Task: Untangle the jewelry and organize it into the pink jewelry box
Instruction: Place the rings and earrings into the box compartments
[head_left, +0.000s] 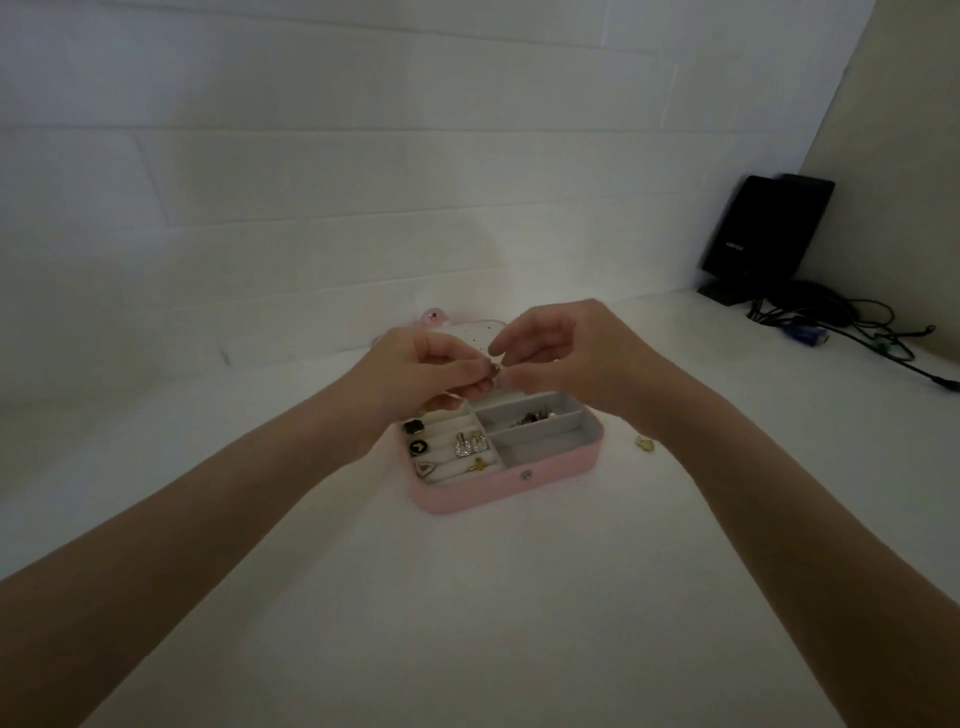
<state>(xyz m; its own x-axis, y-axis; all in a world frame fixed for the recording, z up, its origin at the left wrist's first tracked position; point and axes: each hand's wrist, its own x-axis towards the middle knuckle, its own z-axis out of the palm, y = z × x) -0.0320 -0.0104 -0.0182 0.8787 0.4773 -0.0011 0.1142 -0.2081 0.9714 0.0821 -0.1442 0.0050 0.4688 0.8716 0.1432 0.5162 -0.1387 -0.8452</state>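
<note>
**Small piece worked loose above a part-filled box**

Centre of frame: a small metallic piece (496, 370), too small and dim to identify, pinched between both hands just above the far edge of the pink jewelry box (511, 480). Left hand (426, 371) with fingers curled around the piece from the left; right hand (566, 353) meeting it from the right, thumb and forefinger closed on it, remaining fingers loosely arched. Both grips narrow, fingertip against fingertip, nothing else held.

Below the hands, box open on the white table (467, 623), lid lying flat behind. Left section already stocked: two dark pieces (415, 436), a triangular piece (427, 469), sparkling earrings (471, 442), a small gold piece (477, 464). Upper right compartment holding a clump of mixed jewelry (535, 417); lower right compartment bare grey lining.

Judged progress: well under way, not finished. Held piece yet to be placed; a small gold item (644, 443) lying loose on the table right of the box, beside the right wrist.

Far right of frame: black speaker (763, 234) and tangled cables (841, 322).
</note>
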